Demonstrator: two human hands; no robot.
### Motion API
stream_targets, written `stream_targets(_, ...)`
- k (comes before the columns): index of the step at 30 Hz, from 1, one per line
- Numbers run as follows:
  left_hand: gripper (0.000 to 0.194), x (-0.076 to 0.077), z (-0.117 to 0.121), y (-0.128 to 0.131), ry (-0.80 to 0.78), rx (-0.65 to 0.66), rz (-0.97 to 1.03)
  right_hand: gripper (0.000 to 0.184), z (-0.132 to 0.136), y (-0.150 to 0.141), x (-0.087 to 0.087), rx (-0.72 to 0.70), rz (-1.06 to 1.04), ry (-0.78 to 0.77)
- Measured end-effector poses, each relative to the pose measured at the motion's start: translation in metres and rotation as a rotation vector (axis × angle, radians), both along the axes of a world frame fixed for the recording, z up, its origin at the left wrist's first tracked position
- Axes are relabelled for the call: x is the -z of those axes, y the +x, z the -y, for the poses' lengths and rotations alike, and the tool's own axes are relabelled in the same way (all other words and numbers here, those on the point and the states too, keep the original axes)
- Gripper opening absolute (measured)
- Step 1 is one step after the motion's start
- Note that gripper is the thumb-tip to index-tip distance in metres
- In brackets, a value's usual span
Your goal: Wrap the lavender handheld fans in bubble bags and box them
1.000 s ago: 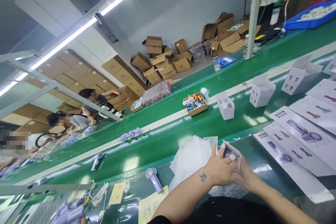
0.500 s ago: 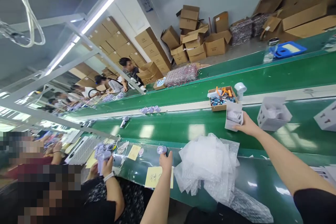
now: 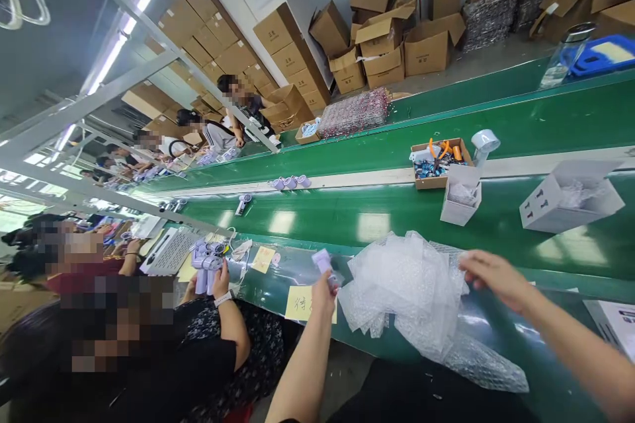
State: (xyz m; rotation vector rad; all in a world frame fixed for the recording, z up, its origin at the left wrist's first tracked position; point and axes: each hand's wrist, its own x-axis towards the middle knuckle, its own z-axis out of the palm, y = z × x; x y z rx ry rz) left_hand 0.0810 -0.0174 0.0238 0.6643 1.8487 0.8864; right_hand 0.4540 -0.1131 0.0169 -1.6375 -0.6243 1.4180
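Note:
My left hand (image 3: 325,292) is closed around a small lavender handheld fan (image 3: 321,260), whose lower part is hidden by the fingers. It hangs over the bench beside a yellow paper note (image 3: 299,302) with handwriting. My right hand (image 3: 496,275) is at the right edge of a pile of clear bubble-wrap bags (image 3: 409,284). Its fingers are partly stretched out and apart, with the tips over the edge of a bag. A small open white box (image 3: 460,203) with clear wrap inside stands on the green belt beyond.
A larger open white box (image 3: 560,201) stands right on the belt. A cardboard tray (image 3: 436,180) of small parts and orange-handled pliers sits behind the small box. Several lavender fan parts (image 3: 292,182) line the white strip. A co-worker's hands (image 3: 218,281) hold fans at left.
My right hand has let go of the small white box and come back to the bubble-wrap pile. The fan in my left hand has turned, its round grille no longer facing me.

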Motion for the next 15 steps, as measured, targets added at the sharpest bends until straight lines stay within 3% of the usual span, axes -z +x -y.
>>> stream_targets(1,0.03,0.0,0.011,0.015,-0.002,0.025,0.054,0.033,0.012,-0.025,-0.005,-0.08,-0.188,-0.065)
stream_targets(3,0.036,0.001,0.041,0.049,0.005,0.114,0.161,0.036,0.025,-0.073,-0.012,-0.091,-0.531,-0.107)
stream_targets(5,0.041,0.001,0.071,0.083,0.011,0.358,0.399,0.037,0.028,-0.105,-0.015,0.036,-0.708,-0.032)
stream_targets(7,0.04,0.0,0.091,0.11,-0.011,0.681,0.426,0.035,0.029,-0.115,-0.014,0.201,-0.689,0.065)
stream_targets(9,0.034,-0.001,0.095,0.13,0.078,0.922,0.206,0.032,0.034,-0.105,-0.013,0.36,-0.585,0.08)
stream_targets(12,0.031,0.004,0.081,0.148,0.342,1.138,-0.363,0.028,0.055,-0.07,-0.015,0.533,-0.5,-0.008)
stream_targets(15,0.042,0.018,0.069,0.157,0.327,1.322,-0.724,0.022,0.084,-0.043,-0.021,0.585,-0.518,-0.021)
